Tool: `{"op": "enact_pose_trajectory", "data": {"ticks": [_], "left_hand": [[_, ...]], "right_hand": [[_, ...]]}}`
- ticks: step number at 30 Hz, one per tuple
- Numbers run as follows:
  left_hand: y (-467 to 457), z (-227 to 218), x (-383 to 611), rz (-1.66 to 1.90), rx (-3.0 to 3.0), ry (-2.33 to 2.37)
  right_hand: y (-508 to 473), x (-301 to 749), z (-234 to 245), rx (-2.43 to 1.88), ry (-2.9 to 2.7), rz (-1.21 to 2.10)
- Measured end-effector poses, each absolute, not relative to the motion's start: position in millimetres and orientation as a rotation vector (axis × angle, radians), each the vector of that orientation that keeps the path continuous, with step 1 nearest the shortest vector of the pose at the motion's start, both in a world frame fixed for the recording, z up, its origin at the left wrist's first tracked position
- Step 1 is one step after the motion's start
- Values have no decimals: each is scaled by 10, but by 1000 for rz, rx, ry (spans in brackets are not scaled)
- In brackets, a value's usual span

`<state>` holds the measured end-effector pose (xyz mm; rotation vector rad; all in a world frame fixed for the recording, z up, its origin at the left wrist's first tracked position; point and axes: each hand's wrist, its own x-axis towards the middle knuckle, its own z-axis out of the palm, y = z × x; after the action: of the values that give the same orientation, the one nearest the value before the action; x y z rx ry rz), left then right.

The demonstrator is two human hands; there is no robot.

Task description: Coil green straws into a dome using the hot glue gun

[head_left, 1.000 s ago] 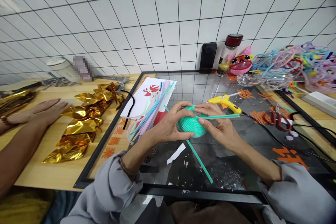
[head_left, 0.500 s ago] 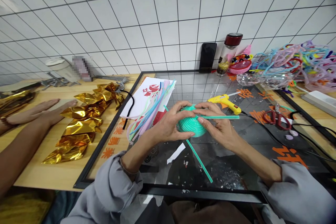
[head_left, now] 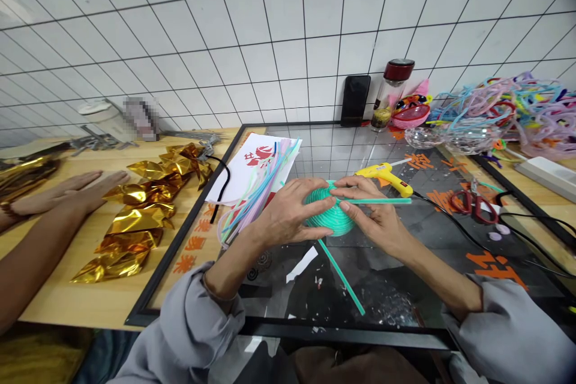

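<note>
A green coiled dome, wound in rings from what look like pipe cleaners, sits between my hands over the dark tabletop. My left hand wraps its left side, thumb and fingers pressed on the rings. On the other side, my right hand pinches a green pipe cleaner against the top of the dome; its free end sticks out to the right. Another green pipe cleaner slants from below the dome toward the front edge. The dome's far side is hidden by my fingers.
A yellow glue gun lies behind my right hand, with red-handled scissors farther right. Pastel pipe cleaners rest on white paper. Gold foil and another person's hands are at left. A glass bottle stands behind.
The left fingers have shifted slightly over the dome. The right hand keeps its pinch, and the dome stays in nearly the same place.
</note>
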<state>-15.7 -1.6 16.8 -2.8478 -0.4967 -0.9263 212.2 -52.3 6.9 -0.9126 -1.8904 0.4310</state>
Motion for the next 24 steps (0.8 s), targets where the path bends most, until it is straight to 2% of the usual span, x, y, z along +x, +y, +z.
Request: {"op": "enact_pose_trajectory", "data": {"ticks": [6,15,24], "left_hand": [[-19,155,-168,-1007,-2885,-490],[-55,153,-101,-1370,-3104,-603],[-72,183,-113,-1218,-3033,-613]], "right_hand": [[-531,2115,83,-901,-1887,422],[-543,2105,81,-909,-1904,407],[-570,2084,138,-964,-1965,365]]}}
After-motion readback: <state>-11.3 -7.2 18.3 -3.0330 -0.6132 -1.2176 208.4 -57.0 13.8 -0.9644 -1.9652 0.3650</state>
